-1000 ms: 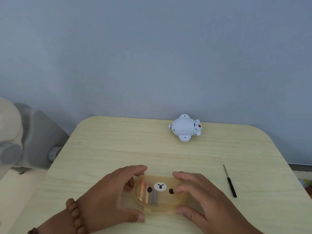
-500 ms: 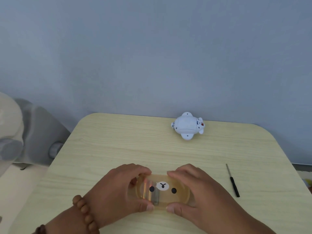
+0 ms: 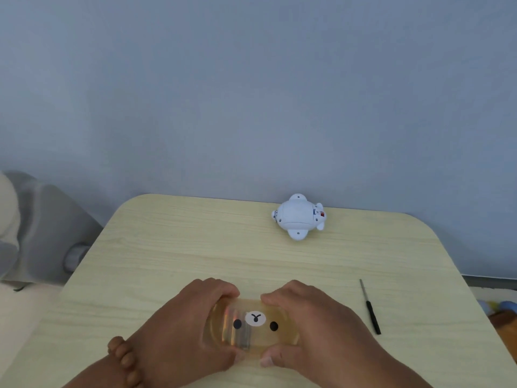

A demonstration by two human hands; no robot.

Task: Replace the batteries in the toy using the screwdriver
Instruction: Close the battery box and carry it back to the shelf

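Wooden table (image 3: 167, 247) | toy (image 3: 299, 217) far edge | screwdriver (image 3: 370, 308) right of right hand (image 3: 321, 331)

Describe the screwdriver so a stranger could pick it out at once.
Start at the pale wooden table against the blue-grey wall. On its right side, beyond the right hand gripping the translucent bear-face case, lies the screwdriver. It is the only thin, dark, stick-like thing there: a black handle nearer the person, a bare metal shaft pointing toward the wall.
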